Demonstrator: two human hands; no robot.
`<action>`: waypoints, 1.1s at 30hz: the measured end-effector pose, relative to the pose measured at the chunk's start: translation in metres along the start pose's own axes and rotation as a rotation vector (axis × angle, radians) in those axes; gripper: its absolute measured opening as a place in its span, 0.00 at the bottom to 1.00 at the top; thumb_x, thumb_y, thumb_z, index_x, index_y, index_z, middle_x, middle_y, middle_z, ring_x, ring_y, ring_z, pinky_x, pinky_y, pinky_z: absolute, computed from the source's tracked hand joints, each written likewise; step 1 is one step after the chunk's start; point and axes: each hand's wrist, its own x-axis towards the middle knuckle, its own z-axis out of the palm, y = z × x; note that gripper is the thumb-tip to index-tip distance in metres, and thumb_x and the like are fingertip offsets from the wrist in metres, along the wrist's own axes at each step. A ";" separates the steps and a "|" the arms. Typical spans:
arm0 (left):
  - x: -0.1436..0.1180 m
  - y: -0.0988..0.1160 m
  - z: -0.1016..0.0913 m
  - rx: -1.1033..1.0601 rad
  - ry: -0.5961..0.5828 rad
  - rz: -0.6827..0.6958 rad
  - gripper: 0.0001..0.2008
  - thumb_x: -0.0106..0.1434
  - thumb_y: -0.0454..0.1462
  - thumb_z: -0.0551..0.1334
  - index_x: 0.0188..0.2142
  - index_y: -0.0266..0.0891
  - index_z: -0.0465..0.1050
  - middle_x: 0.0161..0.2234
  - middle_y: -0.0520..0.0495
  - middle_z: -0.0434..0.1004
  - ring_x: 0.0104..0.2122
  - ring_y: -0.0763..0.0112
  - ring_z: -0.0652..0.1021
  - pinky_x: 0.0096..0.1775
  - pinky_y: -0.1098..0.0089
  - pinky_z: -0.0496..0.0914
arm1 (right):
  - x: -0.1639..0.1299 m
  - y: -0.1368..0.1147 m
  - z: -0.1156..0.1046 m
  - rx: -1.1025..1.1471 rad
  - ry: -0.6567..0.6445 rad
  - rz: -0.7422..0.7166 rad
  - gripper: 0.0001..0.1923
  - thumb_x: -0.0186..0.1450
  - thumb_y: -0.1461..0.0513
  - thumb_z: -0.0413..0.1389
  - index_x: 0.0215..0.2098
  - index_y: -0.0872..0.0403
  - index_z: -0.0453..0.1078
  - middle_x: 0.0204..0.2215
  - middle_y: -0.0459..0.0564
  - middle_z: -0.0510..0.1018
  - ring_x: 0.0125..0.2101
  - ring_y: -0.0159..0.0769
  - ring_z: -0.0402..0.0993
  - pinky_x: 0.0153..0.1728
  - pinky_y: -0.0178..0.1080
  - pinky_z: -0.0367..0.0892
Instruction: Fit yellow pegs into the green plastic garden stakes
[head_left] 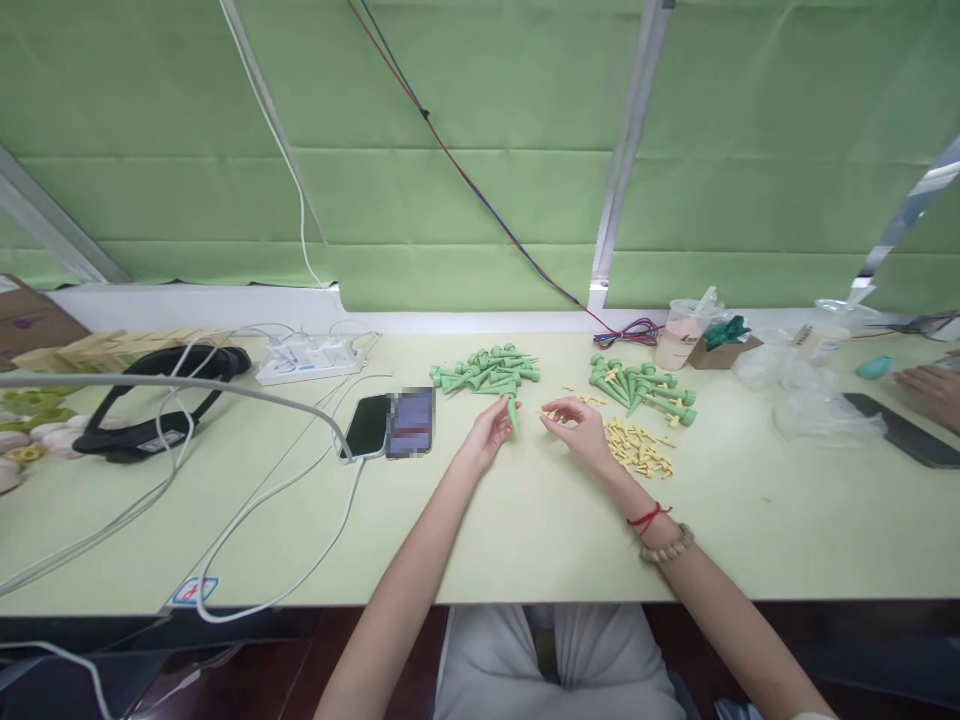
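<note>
From the head view I read no clear writing; a sticker [196, 590] at the table [525, 540] edge is too small to make out. A plastic cup [679, 335] holds something pinkish; a cardboard box [724, 348] beside it holds green pieces. My left hand [491, 430] pinches a green cone [513, 412] just below the left green pile [486, 370]. My right hand [577, 425] pinches a small yellow peg [547, 412], beside the yellow pegs [637, 448].

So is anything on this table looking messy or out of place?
Nothing looks damaged or spilled. The small yellow plastic pegs lie in a loose scatter, with a few strays near the right hand. The left hand holds one green plastic cone. White cables sprawl across the pale green table.
</note>
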 end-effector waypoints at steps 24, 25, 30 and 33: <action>-0.012 -0.007 0.014 0.190 -0.187 0.106 0.18 0.46 0.33 0.69 0.38 0.36 0.73 0.36 0.46 0.77 0.28 0.76 0.76 0.33 0.75 0.71 | 0.003 -0.013 -0.001 0.128 0.158 0.098 0.13 0.56 0.53 0.57 0.31 0.55 0.73 0.32 0.52 0.79 0.25 0.33 0.73 0.27 0.35 0.70; -0.012 -0.007 0.015 0.196 -0.194 0.112 0.18 0.45 0.33 0.70 0.38 0.37 0.73 0.35 0.46 0.77 0.28 0.76 0.76 0.34 0.74 0.71 | 0.002 -0.014 -0.002 0.118 0.161 0.096 0.12 0.56 0.54 0.58 0.31 0.55 0.73 0.32 0.52 0.79 0.25 0.32 0.73 0.27 0.35 0.70; -0.018 -0.006 0.021 0.251 -0.226 0.112 0.19 0.44 0.34 0.70 0.39 0.36 0.74 0.35 0.45 0.77 0.30 0.73 0.76 0.35 0.71 0.70 | 0.001 -0.017 -0.004 0.070 0.178 0.085 0.10 0.55 0.56 0.59 0.30 0.55 0.74 0.31 0.51 0.79 0.26 0.33 0.73 0.26 0.34 0.68; -0.021 -0.005 0.023 0.284 -0.214 0.123 0.19 0.44 0.34 0.70 0.38 0.37 0.74 0.36 0.45 0.76 0.31 0.72 0.76 0.35 0.70 0.70 | 0.001 -0.016 -0.005 0.051 0.176 0.072 0.09 0.54 0.56 0.60 0.29 0.54 0.75 0.30 0.51 0.79 0.26 0.33 0.73 0.25 0.34 0.68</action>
